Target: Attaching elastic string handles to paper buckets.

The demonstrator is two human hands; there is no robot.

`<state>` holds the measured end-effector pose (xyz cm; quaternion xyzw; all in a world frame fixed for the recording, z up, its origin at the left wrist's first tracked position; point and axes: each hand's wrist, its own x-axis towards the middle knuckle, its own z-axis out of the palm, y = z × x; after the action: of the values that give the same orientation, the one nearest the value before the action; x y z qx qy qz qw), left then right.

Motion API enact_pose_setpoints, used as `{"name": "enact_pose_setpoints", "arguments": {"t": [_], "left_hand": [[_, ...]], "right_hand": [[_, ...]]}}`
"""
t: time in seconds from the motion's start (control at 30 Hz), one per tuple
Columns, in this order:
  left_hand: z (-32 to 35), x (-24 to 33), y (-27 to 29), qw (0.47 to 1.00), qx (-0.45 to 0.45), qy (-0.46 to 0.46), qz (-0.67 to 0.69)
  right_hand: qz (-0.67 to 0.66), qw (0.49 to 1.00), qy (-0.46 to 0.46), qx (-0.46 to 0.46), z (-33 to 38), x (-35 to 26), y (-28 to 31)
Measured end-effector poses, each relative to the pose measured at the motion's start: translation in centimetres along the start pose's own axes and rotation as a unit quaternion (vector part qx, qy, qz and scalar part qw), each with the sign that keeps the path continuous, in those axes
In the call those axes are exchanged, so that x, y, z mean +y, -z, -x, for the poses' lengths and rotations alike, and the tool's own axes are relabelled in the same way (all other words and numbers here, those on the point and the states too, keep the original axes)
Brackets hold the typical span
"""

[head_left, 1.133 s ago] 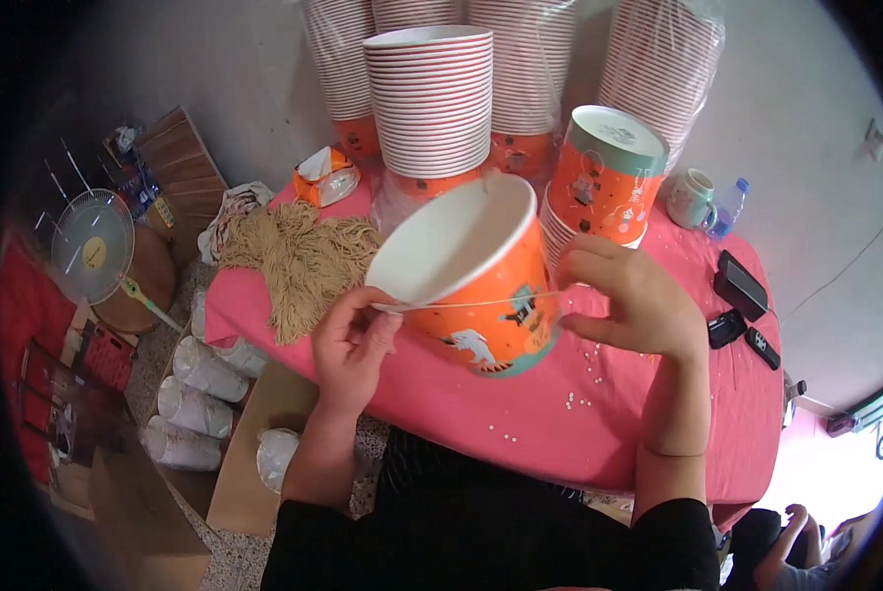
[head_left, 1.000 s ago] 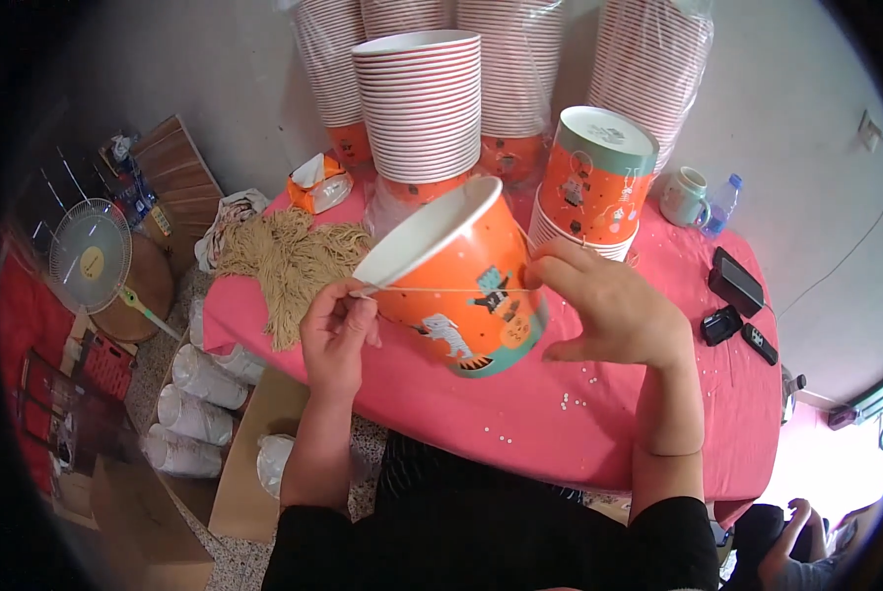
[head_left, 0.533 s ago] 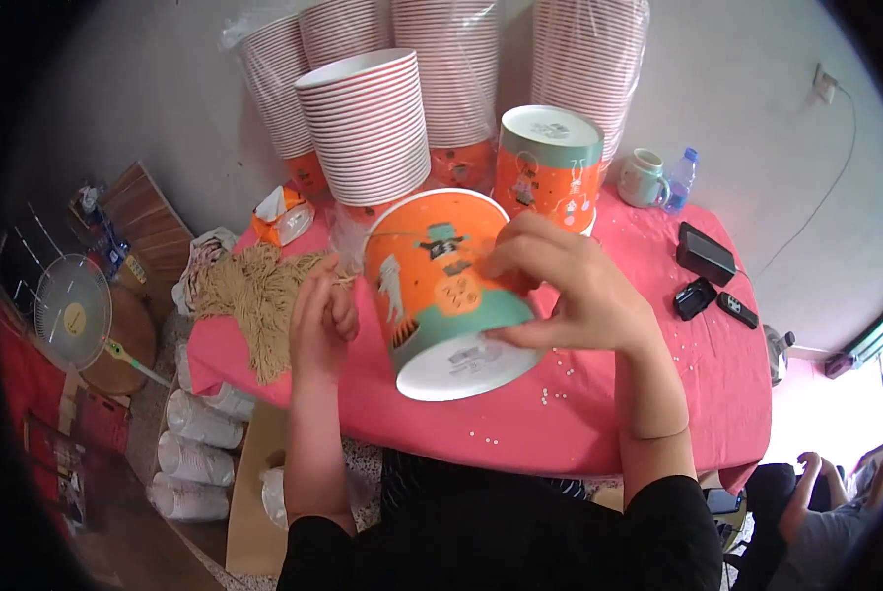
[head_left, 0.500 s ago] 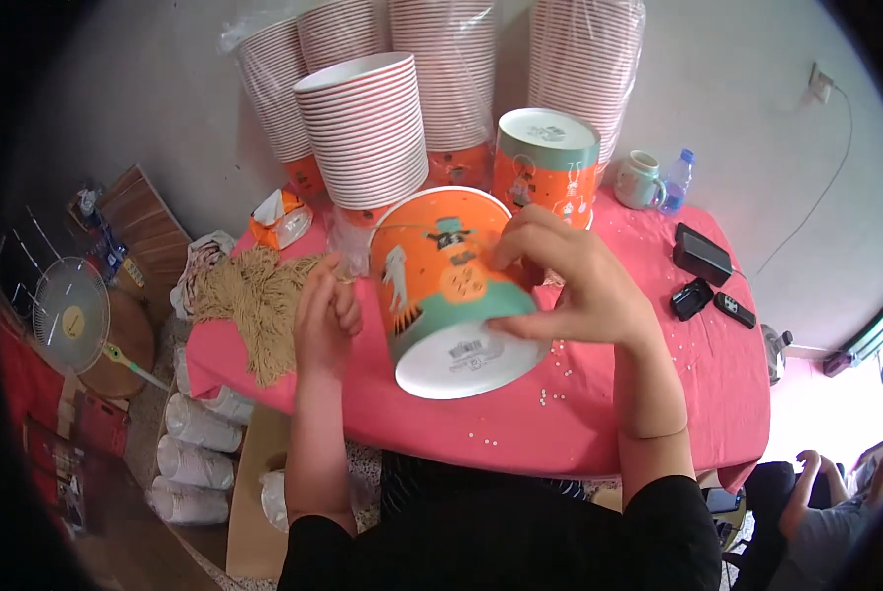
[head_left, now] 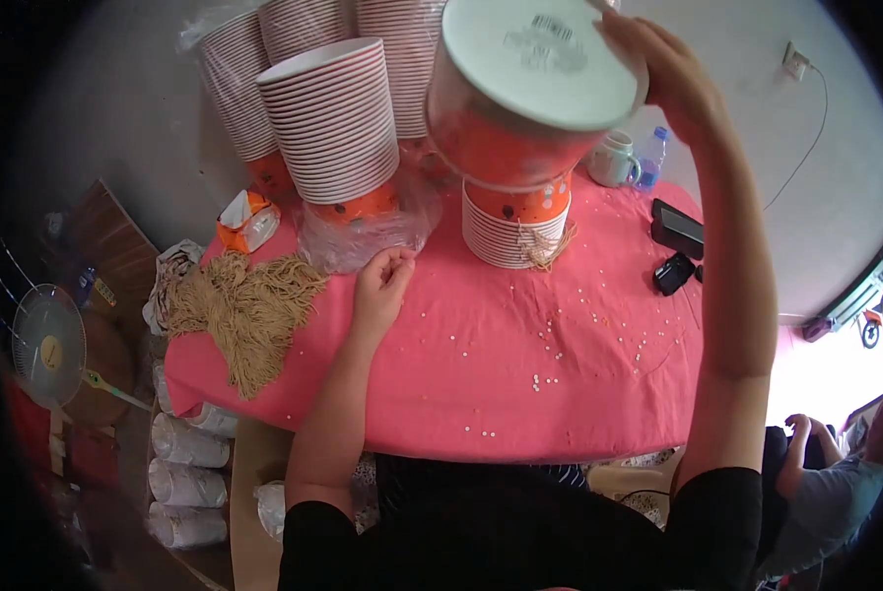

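My right hand hid the upturned bucket's far side; its orange wall blurred. Top edge cut off the wrapped cup stacks. The bucket covered the top of the stack below it.

Orange bucket, white base; pink tablecloth; tan string bundle.

Plastic bags: clear wrap bunched round the bucket stacks at the table's back.
Small carton: orange-and-white pack, lying beside the twine.
Phone: dark screen, far right on pink cloth.
Floor: white wrapped rolls, stacked below.
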<state>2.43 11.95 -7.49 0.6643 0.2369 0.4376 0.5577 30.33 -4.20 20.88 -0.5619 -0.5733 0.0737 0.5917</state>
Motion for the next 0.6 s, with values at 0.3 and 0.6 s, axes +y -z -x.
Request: {"name": "enact_pose_setpoints", "arguments": {"t": [0.3,0.6], "left_hand": [[0.5,-0.4,-0.5,0.986,-0.043,-0.066,-0.145],[0.5,-0.5,0.3,0.971,-0.064,-0.103,-0.206]], "right_hand": [[0.034,0.97,-0.238,-0.021,-7.1,6.5,2.9],[0.023,0.941,-0.326,-0.088,-5.6,10.3,-0.1]]}}
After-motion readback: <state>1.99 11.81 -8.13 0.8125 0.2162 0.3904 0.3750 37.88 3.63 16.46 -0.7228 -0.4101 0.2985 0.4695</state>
